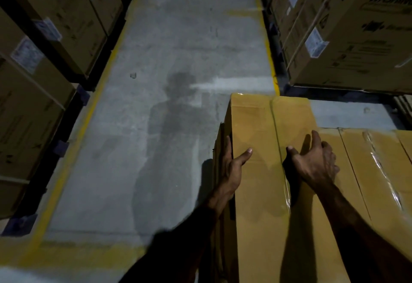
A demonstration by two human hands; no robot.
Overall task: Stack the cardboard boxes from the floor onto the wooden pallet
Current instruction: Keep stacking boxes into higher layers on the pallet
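A plain tan box (263, 148) is seen at four o'clock, long and closed, its top seam taped and lying flat, its far end toward twelve. A second box (367, 160), taped with glossy clear tape, is set against its three o'clock side. A pallet cannot be made out.

A tan-brown cardboard box (263, 171) is seen at near right, striped by a glossy clear tape seam. Grey concrete floor (178, 59) is edged by yellow painted lines (89, 113) — a dark blotchy stain is spread mid-aisle. Brown stacked cartons (347, 37) far right are marked with black print and white labels.
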